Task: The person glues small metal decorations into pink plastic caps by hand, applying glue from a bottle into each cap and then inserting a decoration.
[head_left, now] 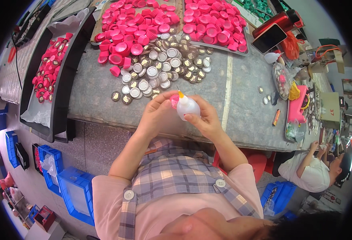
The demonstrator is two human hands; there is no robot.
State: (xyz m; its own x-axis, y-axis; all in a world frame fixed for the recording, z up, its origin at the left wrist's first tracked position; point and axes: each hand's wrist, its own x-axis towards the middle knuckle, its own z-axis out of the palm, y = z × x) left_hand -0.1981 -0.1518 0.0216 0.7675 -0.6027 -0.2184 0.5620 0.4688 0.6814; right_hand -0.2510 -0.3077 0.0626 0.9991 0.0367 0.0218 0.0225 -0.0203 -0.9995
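My left hand (157,114) pinches a small pink fluted cup (174,100) at the near edge of the table. Wrapped round a white squeeze bottle (188,109) with a yellow nozzle and a thin needle tip is my right hand (206,121). The nozzle points up and stands close beside the cup; whether they touch I cannot tell. Just beyond both hands lies a loose pile of small round scalloped discs (160,68), some white side up, others brown with a cream pattern. Behind it, many pink cups (130,24) are heaped.
A metal tray (242,49) holds more pink cups. On the left stands a black tray (70,66) of filled pink cups. To the right lie a phone (269,38), a red flask (278,23) and an orange stick (276,117). Another person (310,172) sits at the right.
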